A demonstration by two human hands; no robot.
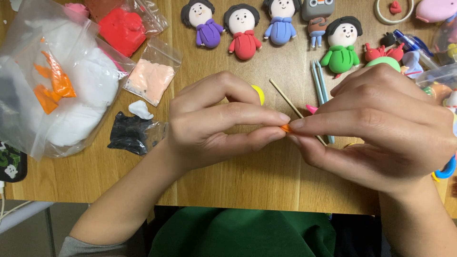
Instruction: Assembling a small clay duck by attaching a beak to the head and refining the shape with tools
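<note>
Both forearms came up from the near edge of the tabletop (266,185) and met over its middle, wrists slightly raised, knuckles turned toward the camera. The left hand (214,123) lay with fingers stretched rightward, thumb beneath; the right hand (381,128) mirrored it, fingers pointing left. Each grip was closed to a pinch, and the 2 pinches met on a small orange piece of clay (285,127), of which only a sliver showed between the fingertips; its shape could not be made out.

Behind the left hand peeked a yellow ball (259,93), probably clay. A thin wooden stick (285,101) and 2 pale blue tools (320,83) lay just beyond the fingertips. Along the far edge stood 4 clay dolls: purple (205,26), red (243,33), blue (281,21) and green (342,47). To the left lay bags of white clay (71,90), red clay (124,29), peach clay (150,80) and black clay (131,134). Bare wood lay open between the hands and the near edge; the right and far sides were crowded.
</note>
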